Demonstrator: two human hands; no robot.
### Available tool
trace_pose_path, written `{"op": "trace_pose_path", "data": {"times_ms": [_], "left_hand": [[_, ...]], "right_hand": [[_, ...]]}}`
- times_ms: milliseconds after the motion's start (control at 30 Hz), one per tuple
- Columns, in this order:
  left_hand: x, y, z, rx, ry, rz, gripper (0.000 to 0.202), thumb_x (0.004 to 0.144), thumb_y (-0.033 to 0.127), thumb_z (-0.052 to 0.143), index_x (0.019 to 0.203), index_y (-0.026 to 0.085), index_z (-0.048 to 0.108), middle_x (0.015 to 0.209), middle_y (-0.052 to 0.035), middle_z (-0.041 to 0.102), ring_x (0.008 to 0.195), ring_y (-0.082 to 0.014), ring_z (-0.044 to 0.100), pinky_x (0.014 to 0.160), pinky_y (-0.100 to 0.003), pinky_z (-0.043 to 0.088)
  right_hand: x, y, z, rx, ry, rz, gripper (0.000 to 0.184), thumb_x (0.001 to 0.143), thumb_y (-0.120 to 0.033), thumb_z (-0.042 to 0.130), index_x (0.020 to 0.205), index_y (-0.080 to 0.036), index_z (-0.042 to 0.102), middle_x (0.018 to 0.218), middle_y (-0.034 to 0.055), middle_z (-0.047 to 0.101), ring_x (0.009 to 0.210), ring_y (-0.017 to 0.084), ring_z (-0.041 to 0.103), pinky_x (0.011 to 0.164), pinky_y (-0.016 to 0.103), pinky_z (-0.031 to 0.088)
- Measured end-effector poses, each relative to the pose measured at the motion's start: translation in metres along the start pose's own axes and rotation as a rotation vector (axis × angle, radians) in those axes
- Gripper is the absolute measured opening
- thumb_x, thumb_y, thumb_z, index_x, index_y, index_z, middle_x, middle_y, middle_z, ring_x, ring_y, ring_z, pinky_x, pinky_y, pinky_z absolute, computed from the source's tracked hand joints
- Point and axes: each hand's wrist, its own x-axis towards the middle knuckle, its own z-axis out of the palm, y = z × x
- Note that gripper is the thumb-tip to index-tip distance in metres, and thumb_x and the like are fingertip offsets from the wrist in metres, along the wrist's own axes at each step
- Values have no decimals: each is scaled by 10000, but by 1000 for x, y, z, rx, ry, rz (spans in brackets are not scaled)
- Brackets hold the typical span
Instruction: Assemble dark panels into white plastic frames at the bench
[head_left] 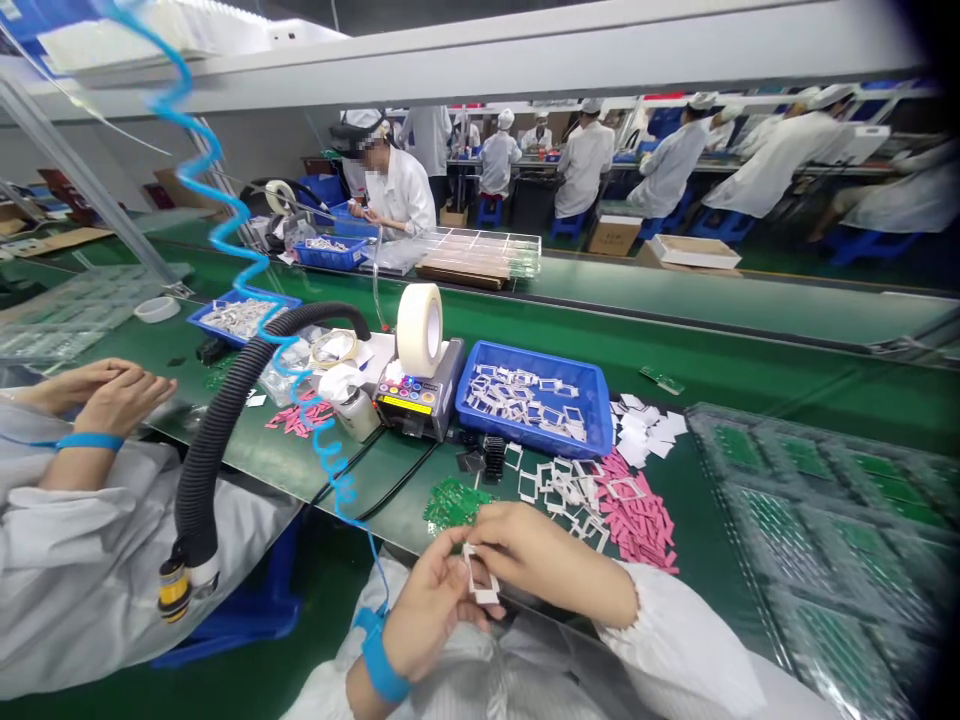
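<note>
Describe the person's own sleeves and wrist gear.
The person wears a white smock. The right sleeve is loose and ends in a gathered cuff, and the left sleeve is the same white. A blue wrist strap circles the left arm, with a coiled blue cord running up from it. No strap shows on the right arm.

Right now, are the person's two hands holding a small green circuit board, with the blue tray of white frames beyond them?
No: the head view shows the left hand and right hand holding a white rectangular frame, not a green circuit board. The blue tray of white frames does lie beyond them.
</note>
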Motion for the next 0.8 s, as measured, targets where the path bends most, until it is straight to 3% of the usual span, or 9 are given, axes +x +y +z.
{"op": "trace_pose_path", "data": {"times_ms": [200,300,367,467,567,700,800], "left_hand": [[-8,6,-21,-191,-33,-14,298,699,328,724,932,152,662,758,-46,661,716,-154,646,553,-218,474],[-12,9,-29,-258,3,-19,246,708,327,716,876,151,686,771,-55,685,719,-157,651,629,-259,504],[-15,11,-36,-264,65,-4,266,720,318,706,921,144,689,795,-64,694,712,-154,649,672,-282,509],[-20,12,-50,-269,201,22,293,729,302,699,973,139,685,808,-69,695,677,-136,632,653,-274,509],[-23,11,-69,-320,373,74,262,734,266,695,970,155,685,799,-54,693,649,-113,614,611,-238,511],[-32,10,-103,-398,540,127,303,780,171,613,1080,201,638,731,-16,695,557,-96,594,539,-210,519],[-48,19,-143,-458,633,122,450,823,141,494,1258,251,514,720,-3,721,587,-128,647,577,-225,557]], "right_hand": [[21,-10,15,-40,36,-56,188,847,-121,515,847,-185,692,807,27,631,774,131,556,694,227,427],[29,-3,16,-203,65,-24,236,898,-214,492,1092,-195,625,966,49,631,897,140,560,780,246,440],[35,14,12,-367,72,37,314,892,-250,514,1196,-186,563,1024,79,611,941,171,556,806,288,441],[47,47,5,-514,65,125,339,790,-221,651,1118,-143,621,985,142,593,933,269,551,785,390,427],[58,72,3,-595,41,171,338,725,-175,707,1055,-121,653,947,163,584,922,301,558,769,409,417],[64,78,5,-621,0,198,224,777,-203,662,987,-127,645,968,106,584,919,237,561,789,377,425],[63,73,-1,-591,-8,197,280,779,-258,669,1032,-154,610,1065,82,558,939,209,543,782,346,437]]}}
